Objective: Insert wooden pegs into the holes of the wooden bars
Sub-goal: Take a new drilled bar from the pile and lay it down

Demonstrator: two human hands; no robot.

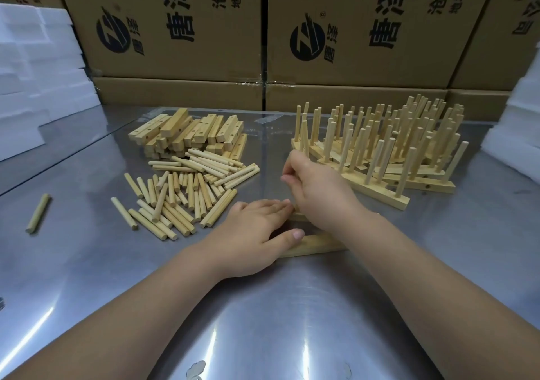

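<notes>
Near the middle of the frame, the left hand (257, 227) is lying flat over a wooden bar (314, 245) on the shiny metal bench (292, 306), its grip closed loosely on the bar with the thumb pressing the near edge. The right hand (315, 186) is crossing above it, its fingertips (287, 172) pinching narrowly around an upright peg (304, 137); whether that peg is sitting in the held bar is hidden by the hand. To the left of centre, a heap of loose pegs (187, 195) is lying just in front of a stack of drilled bars (190, 132). One stray peg (38, 213) is lying well apart at the left edge. At the right, finished bars with standing pegs (388, 146) are crowding together. Printed cardboard boxes (181, 23) are filling the top, with white foam blocks (38, 67) at the upper left.
</notes>
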